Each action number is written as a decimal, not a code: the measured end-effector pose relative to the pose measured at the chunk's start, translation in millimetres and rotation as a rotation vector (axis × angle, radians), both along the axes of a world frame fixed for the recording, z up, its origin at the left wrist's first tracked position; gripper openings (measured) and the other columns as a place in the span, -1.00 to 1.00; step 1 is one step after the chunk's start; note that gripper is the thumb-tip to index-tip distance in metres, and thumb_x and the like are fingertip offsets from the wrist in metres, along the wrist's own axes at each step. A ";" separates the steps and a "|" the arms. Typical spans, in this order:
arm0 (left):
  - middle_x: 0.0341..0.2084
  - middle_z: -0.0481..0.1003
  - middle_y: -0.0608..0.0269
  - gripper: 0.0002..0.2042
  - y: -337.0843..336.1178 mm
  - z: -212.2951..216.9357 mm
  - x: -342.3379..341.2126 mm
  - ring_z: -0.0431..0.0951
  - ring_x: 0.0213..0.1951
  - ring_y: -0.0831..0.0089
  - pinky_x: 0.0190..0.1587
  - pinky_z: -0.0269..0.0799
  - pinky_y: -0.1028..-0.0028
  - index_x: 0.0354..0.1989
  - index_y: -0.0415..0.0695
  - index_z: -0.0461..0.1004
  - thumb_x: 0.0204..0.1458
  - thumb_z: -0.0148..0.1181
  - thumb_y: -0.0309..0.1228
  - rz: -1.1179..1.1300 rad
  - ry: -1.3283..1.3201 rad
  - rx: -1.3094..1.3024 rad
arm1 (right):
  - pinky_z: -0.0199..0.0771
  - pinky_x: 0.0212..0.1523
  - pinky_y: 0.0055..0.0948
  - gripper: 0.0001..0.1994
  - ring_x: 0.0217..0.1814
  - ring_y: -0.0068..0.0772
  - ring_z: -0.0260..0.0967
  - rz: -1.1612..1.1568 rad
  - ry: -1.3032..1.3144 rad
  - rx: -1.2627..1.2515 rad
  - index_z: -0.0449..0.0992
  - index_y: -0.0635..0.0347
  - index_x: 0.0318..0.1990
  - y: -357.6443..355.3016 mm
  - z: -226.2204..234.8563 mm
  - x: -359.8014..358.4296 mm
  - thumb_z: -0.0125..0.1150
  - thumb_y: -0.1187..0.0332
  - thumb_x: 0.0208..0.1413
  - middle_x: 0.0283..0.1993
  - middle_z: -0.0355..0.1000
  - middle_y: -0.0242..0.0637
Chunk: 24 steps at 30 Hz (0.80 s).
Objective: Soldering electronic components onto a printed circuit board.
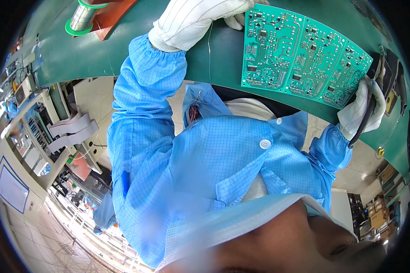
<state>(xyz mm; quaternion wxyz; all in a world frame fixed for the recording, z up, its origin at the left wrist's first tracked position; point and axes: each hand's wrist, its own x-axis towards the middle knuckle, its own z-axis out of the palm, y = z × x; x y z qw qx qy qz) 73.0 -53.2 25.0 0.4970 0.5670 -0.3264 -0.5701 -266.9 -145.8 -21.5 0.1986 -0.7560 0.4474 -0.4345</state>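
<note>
A green circuit board (300,57) with many small parts is held tilted over the green tabletop (223,68). My left hand (198,20), in a white striped glove, pinches the board's upper left corner; its fingertips run to the picture's upper edge. At the lower right corner my right hand (361,107), gloved too, is closed against the board's edge. A dark curved cord (365,119) runs across the right glove; whether the fingers also grip it or a handle is hard to see. Below the left glove hangs a thin wire (209,50).
A spool of solder wire (82,19) with green flanges sits by a red-brown stand (115,19) at the upper left. Dark tools or holders (392,77) stand at the right edge. A grey rack (43,123) is farther left, and cardboard boxes (378,217) are stacked at lower right.
</note>
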 end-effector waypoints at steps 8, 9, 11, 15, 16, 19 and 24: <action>-0.21 0.55 -0.07 -0.81 -0.9 -3.0 1.8 0.51 -0.37 0.51 -0.37 0.50 0.59 -0.29 -0.25 0.27 0.06 0.18 -0.52 -0.019 -0.059 -0.016 | 0.54 0.02 -0.41 -0.82 -0.07 -0.32 0.56 0.007 -0.134 0.000 0.51 0.30 -0.14 0.5 -3.2 10.1 0.25 0.60 0.08 -0.18 0.58 -0.13; -0.22 0.55 -0.06 -0.82 -1.7 -2.5 1.3 0.51 -0.38 0.52 -0.37 0.50 0.59 -0.29 -0.26 0.28 0.06 0.18 -0.51 -0.025 -0.078 -0.017 | 0.54 0.02 -0.41 -0.82 -0.07 -0.32 0.56 0.006 -0.132 0.001 0.51 0.30 -0.14 0.0 -3.6 8.9 0.25 0.60 0.08 -0.18 0.58 -0.13; -0.22 0.55 -0.05 -0.81 -3.2 -3.2 0.1 0.50 -0.39 0.52 -0.38 0.49 0.59 -0.29 -0.26 0.28 0.06 0.19 -0.50 -0.026 -0.089 -0.030 | 0.53 0.03 -0.42 -0.81 -0.07 -0.34 0.56 0.017 -0.012 -0.028 0.52 0.30 -0.13 -1.6 -4.8 3.0 0.26 0.59 0.08 -0.19 0.59 -0.14; -0.24 0.55 -0.03 -0.81 -2.4 -7.9 0.8 0.49 -0.40 0.53 -0.38 0.48 0.59 -0.31 -0.27 0.30 0.06 0.20 -0.47 -0.011 -0.125 -0.063 | 0.55 0.03 -0.40 -0.79 -0.03 -0.29 0.56 0.033 0.052 -0.027 0.48 0.31 -0.11 -3.6 -4.1 3.1 0.26 0.60 0.09 -0.06 0.55 -0.04; -0.24 0.55 -0.02 -0.81 -1.7 -9.3 2.1 0.49 -0.41 0.53 -0.38 0.48 0.59 -0.31 -0.27 0.31 0.05 0.21 -0.46 -0.003 -0.133 -0.068 | 0.56 0.04 -0.38 -0.78 -0.01 -0.26 0.55 0.037 0.052 -0.020 0.46 0.32 -0.10 -4.0 -4.0 3.5 0.26 0.60 0.09 0.00 0.53 0.01; -0.25 0.55 0.00 -0.79 -4.0 -12.8 1.0 0.49 -0.41 0.53 -0.38 0.48 0.60 -0.32 -0.27 0.32 0.05 0.22 -0.44 -0.001 -0.144 -0.072 | 0.56 0.04 -0.42 -0.79 0.00 -0.30 0.56 0.004 0.117 -0.040 0.46 0.33 -0.10 -3.6 -4.0 0.9 0.26 0.57 0.10 -0.01 0.54 -0.04; -0.26 0.55 0.01 -0.77 -7.0 -12.3 -1.7 0.51 -0.39 0.53 -0.38 0.49 0.61 -0.30 -0.29 0.34 0.02 0.24 -0.42 0.003 -0.190 -0.057 | 0.54 -0.01 -0.45 -0.83 -0.08 -0.39 0.56 -0.013 0.140 -0.079 0.55 0.28 -0.14 -6.0 -6.2 -2.1 0.30 0.50 0.10 -0.20 0.60 -0.18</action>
